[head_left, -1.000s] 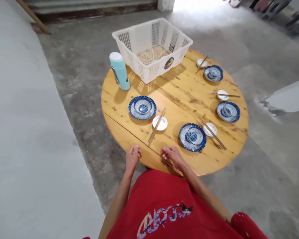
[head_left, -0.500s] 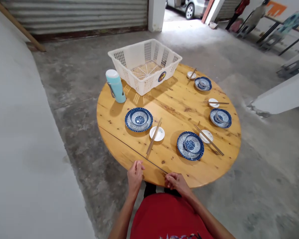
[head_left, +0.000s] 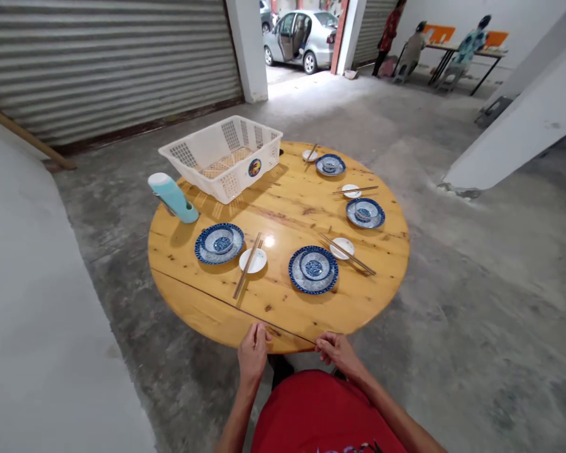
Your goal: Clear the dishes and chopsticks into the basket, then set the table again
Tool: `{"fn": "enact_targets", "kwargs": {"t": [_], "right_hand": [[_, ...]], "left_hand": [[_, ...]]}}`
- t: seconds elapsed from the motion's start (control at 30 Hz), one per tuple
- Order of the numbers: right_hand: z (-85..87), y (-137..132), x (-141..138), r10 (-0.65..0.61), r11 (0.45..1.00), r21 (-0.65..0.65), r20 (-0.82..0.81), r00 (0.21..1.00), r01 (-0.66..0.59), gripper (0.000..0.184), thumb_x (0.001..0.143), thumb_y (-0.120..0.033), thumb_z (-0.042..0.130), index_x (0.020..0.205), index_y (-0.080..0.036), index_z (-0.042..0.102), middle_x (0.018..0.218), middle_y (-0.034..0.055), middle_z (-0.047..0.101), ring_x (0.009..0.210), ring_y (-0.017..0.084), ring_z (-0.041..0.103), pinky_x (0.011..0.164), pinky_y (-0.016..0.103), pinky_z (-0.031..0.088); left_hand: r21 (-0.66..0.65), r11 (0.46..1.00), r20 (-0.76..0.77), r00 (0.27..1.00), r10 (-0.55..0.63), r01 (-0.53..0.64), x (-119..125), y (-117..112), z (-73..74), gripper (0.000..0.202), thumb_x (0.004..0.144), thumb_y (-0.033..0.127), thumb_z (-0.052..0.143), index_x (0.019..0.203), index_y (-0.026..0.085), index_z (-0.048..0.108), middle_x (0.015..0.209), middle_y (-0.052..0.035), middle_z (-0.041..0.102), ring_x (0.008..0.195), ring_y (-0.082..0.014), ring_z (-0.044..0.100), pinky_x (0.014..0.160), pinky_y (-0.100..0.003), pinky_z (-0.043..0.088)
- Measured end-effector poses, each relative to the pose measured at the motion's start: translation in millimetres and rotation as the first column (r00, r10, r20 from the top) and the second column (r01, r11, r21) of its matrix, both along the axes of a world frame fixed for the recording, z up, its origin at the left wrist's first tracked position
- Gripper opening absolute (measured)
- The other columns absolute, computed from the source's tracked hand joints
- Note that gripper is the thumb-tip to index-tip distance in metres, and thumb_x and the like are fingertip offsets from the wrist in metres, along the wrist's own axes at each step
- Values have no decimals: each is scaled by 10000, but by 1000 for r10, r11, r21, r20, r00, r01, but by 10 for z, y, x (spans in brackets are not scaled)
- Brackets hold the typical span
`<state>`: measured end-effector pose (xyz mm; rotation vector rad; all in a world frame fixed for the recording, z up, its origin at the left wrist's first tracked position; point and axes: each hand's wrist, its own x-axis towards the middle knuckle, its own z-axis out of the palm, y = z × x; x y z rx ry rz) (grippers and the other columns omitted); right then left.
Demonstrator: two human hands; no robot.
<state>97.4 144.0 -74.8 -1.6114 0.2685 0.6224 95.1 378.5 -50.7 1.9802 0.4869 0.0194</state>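
My left hand (head_left: 253, 353) is at the near edge of the round wooden table (head_left: 273, 308), its fingers curled together, with nothing seen in it. To its right, my right hand (head_left: 334, 350) is also at the edge, thumb and fingertips closed together; no object shows there. A dark seam in the tabletop ends beside its fingertips. Nearest to the hands are a blue-and-white bowl on a plate (head_left: 314, 288) and a white saucer (head_left: 253, 261) with chopsticks (head_left: 246, 267) across it. Farther left, another bowl sits on a patterned plate (head_left: 219, 257).
A white plastic basket (head_left: 245, 178) and a tilted light-blue container (head_left: 172, 196) stand at the table's far left. More place settings, such as a plate (head_left: 365, 222) with a bowl, line the right side. A slanted pillar (head_left: 509, 138) is beyond; people sit far back right.
My view has lifted and shifted right, so the table and its dishes appear further left and the parked car shows more fully. Both hands stay at the near edge.
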Motion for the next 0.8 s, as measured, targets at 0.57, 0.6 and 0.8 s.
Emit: {"fn": "enact_targets", "kwargs": {"t": [0.57, 0.6, 0.8], "right_hand": [[-407, -3011, -1522, -591, 806, -81, -165, 789, 587, 476, 515, -558, 720, 744, -144, 670, 649, 45, 667, 500, 128, 561, 458, 231, 413], [-423, -3053, -1551, -607, 794, -80, -178, 775, 603, 479, 508, -557, 721, 741, -143, 668, 647, 45, 665, 496, 126, 559, 456, 230, 414], [-509, -3218, -1385, -606, 790, -21, -189, 773, 613, 500, 503, -601, 713, 715, -152, 654, 636, 41, 656, 474, 119, 545, 435, 222, 395]], "left_hand": [[36, 843, -62, 844, -533, 536, -471, -3018, 177, 349, 952, 407, 355, 808, 206, 601, 671, 18, 628, 569, -122, 556, 614, -232, 398], [52, 834, -77, 835, -545, 549, -450, -3091, 208, 340, 951, 398, 357, 809, 208, 600, 681, 18, 636, 578, -123, 561, 618, -231, 395], [145, 738, -145, 752, -643, 659, -225, -3517, 224, 331, 949, 345, 347, 751, 211, 577, 684, 15, 661, 649, -136, 580, 662, -239, 374]]}}
